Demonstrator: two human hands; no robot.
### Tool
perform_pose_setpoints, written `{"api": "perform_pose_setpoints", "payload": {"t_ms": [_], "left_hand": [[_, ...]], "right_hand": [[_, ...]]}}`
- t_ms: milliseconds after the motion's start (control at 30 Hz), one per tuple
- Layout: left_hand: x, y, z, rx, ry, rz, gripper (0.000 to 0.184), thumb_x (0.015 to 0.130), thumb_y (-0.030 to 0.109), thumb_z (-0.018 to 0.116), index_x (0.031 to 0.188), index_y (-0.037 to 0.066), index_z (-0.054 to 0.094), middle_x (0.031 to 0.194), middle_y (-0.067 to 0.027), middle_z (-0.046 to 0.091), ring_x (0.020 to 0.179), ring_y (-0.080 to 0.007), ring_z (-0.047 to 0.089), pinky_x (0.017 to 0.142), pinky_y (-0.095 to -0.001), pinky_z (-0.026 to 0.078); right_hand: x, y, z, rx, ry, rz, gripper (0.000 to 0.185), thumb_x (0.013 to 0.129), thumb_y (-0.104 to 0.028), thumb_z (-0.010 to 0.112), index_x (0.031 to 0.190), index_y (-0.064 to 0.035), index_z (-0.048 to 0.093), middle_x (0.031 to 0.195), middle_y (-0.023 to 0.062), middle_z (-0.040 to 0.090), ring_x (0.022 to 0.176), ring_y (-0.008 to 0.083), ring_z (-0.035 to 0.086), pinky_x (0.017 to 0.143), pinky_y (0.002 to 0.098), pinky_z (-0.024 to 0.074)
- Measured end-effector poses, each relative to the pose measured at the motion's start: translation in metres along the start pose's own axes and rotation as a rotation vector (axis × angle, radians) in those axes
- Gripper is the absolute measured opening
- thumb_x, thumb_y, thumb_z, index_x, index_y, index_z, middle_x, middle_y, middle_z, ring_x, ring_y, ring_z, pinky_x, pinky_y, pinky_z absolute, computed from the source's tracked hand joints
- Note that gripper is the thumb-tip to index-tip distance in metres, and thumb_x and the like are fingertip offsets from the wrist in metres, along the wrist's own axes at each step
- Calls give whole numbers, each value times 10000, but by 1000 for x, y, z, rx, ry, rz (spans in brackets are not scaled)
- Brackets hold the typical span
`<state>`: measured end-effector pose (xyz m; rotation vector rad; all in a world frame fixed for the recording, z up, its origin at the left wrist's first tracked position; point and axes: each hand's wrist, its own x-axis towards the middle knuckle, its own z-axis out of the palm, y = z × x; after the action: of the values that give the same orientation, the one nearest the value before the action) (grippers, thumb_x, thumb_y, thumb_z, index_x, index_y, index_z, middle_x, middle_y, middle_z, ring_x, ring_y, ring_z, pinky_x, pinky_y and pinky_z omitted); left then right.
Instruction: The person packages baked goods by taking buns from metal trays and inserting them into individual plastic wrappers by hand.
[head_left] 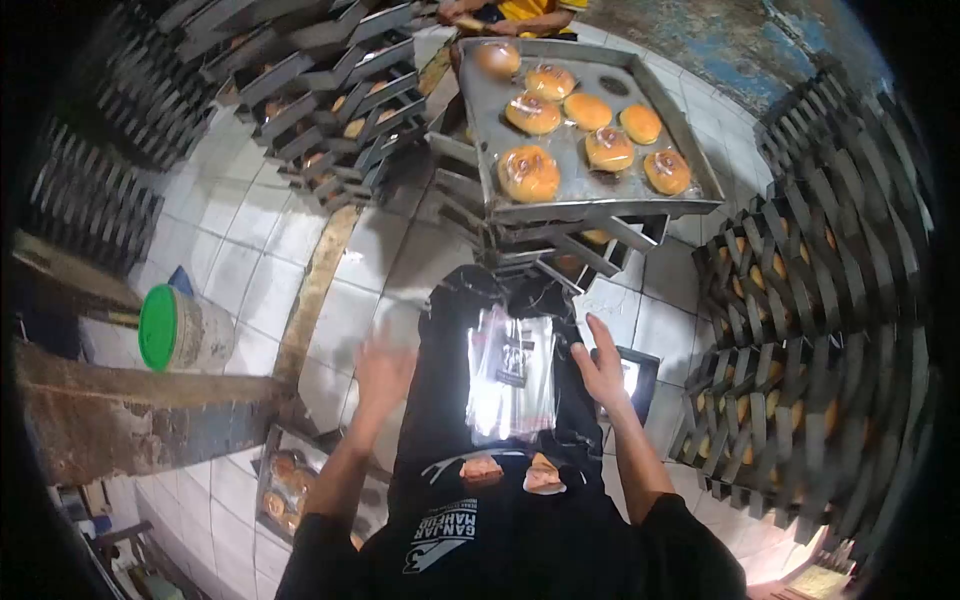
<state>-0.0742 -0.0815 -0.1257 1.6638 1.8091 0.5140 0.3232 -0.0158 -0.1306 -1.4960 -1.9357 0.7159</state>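
A stack of clear plastic bags [512,375] lies across my lap, with a dark printed label showing on it. Left of the lap is my left hand [385,375], its fingers smeared by motion; I see nothing in it. On the other side my right hand [602,372] is open beside my thigh, thumb apart from the fingers, holding nothing. Both hands are apart from the bags. In front of my knees a metal tray [600,205] rests on stacked trays. It bears several round golden buns [587,111], some in clear wrapping [528,174].
Tall stacks of trays with buns stand at right [800,250] and far left [330,110]. A pail with a green lid [158,327] lies at left. A lower tray [275,440] of wrapped buns is by my left side. Another person's yellow shirt [535,10] shows beyond the tray.
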Motion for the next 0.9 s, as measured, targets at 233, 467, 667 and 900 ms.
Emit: {"api": "perform_pose_setpoints", "payload": {"t_ms": [233, 467, 667, 900], "left_hand": [[4, 131, 15, 452, 209, 541, 528, 858, 253, 718, 1359, 113, 633, 1604, -140, 415, 1497, -400, 338, 1195, -637, 253], [-21, 124, 8, -176, 213, 584, 521, 952, 157, 659, 1445, 39, 537, 1635, -207, 339, 1516, -351, 341, 1187, -526, 344], [27, 105, -24, -948, -521, -65, 262, 1025, 114, 601, 1247, -25, 613, 1096, -164, 704, 944, -214, 719, 769, -330, 570], [55, 94, -1, -1480, 4, -288, 229, 1091, 261, 522, 1030, 59, 613, 818, -55, 661, 699, -170, 687, 616, -317, 560]], "right_hand": [[21, -116, -52, -2, -43, -288, 461, 927, -184, 741, 1314, 18, 593, 1329, 220, 628, 1258, 389, 597, 1082, 421, 458], [15, -136, -66, -52, -354, -323, 371, 807, -116, 820, 1140, -25, 684, 1088, 151, 682, 1060, 349, 671, 915, 396, 546], [197, -173, -116, 88, -475, -631, 311, 918, -157, 748, 1206, -59, 687, 1161, 97, 712, 1068, 243, 686, 898, 371, 549], [475, -80, -110, -712, -238, -18, 627, 1001, -544, 579, 1275, 15, 655, 1185, 265, 704, 1045, 363, 696, 923, 451, 532]]}}
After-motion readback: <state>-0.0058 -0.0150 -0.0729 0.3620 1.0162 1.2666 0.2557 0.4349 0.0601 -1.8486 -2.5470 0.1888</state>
